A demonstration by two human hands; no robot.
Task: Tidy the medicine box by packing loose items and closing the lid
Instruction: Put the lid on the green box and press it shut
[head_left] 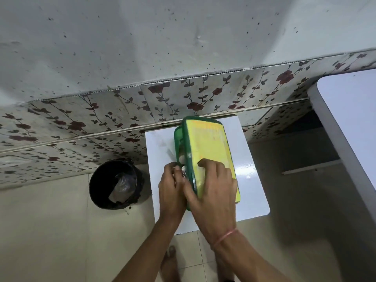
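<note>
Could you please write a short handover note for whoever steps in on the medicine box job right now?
Left hand: at the box's left edge, fingers pinched at the gap, seemingly tucking something in; what it holds is hidden.
Right hand: palm flat on the yellow lid, pressing it down.
Medicine box: green, on the small white table. The lid is down most of the way, but a gap remains on the left, with pale items showing inside.
Done: no loose items visible on the table.
Left: push the last items clear of the rim, then shut the lid fully.
</note>
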